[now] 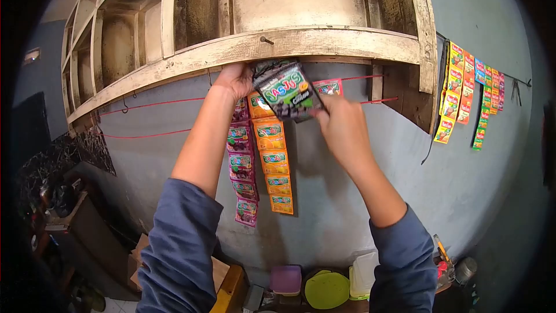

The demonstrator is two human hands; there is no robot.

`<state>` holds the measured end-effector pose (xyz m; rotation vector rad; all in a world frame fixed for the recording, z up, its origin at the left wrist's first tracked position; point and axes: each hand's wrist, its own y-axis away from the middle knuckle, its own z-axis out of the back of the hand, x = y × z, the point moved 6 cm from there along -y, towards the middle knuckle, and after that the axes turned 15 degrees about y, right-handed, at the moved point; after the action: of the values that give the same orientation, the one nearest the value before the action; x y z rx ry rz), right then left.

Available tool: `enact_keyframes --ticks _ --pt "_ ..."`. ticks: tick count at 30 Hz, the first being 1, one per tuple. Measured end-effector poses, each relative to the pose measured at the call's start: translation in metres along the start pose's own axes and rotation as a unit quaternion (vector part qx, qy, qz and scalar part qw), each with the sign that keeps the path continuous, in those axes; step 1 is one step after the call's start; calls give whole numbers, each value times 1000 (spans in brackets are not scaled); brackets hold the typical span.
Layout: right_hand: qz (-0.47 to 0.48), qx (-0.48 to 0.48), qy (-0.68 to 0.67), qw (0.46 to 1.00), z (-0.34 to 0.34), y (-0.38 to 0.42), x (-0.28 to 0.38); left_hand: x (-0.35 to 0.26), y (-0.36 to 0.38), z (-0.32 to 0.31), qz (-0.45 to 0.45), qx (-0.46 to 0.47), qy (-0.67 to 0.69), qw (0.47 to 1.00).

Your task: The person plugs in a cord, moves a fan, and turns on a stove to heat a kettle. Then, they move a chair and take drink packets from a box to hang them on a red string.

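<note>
A folded bunch of black drink-powder sachets [291,94] is up against the underside of the wooden shelf, tilted. My right hand [344,130] pinches its lower right corner between thumb and fingers. At its upper left edge is my left hand [234,81], closed on it, with the fingertips partly hidden. Just below hang a strip of purple sachets [241,162] and a strip of orange sachets [273,165]. A pink sachet [329,87] shows behind my right hand.
Overhead is the worn wooden shelf [243,46] with a nail in its front rail. Red cords [153,104] run beneath it. More seasoning sachet strips [454,93] hang at the right wall. Below are a purple container [285,280] and a green one [327,290].
</note>
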<state>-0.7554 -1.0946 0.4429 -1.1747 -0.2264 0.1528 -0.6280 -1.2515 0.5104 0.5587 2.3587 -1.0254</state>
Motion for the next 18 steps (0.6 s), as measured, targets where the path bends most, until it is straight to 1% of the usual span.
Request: enact_keyframes --ticks 1,2,3,5,6,7,8,9,10,11,12,13,14,15,17,18 --pt "23 -72 13 997 7 -8 3 -1 9 -3 -37 -34 -54 997" --pt "26 -83 26 996 3 -16 2 2 18 -7 -48 -77 -39 995" --pt "26 -80 29 996 -5 -23 0 1 13 2 -46 -77 -36 995" --pt "43 -111 37 992 -14 -35 -1 -4 3 18 -62 -56 57 995" --pt "44 -109 40 992 -18 -40 -3 -2 5 20 -74 -99 67 990" --pt "8 -56 43 997 -27 -44 -9 -5 -4 32 -72 -100 70 990" --pt "-28 -4 45 999 -36 -46 -15 -8 -22 58 -61 -131 99 985" --pt "-27 -3 48 998 -42 -44 -18 -8 -27 66 -50 -160 127 978" --pt "-23 54 33 998 -55 -41 -21 -6 -32 70 -39 -148 117 981" --pt "-19 110 17 994 -64 -37 -22 2 -22 53 -39 -146 120 981" --pt "-16 110 22 994 -63 -35 -23 6 -2 24 -92 -151 74 981" --pt "-19 138 13 990 -64 -32 -24 4 10 8 -145 -157 29 977" --pt "-22 166 5 986 -65 -29 -25 4 -16 31 -102 -138 29 985" --pt "-20 167 11 986 -64 -28 -26 5 -21 32 -103 -136 35 985" --pt "-51 137 0 989 -56 -29 -28 15 -34 39 -29 -162 -50 985" --pt "-51 137 2 989 -53 -30 -27 18 -41 38 7 -111 -84 990"
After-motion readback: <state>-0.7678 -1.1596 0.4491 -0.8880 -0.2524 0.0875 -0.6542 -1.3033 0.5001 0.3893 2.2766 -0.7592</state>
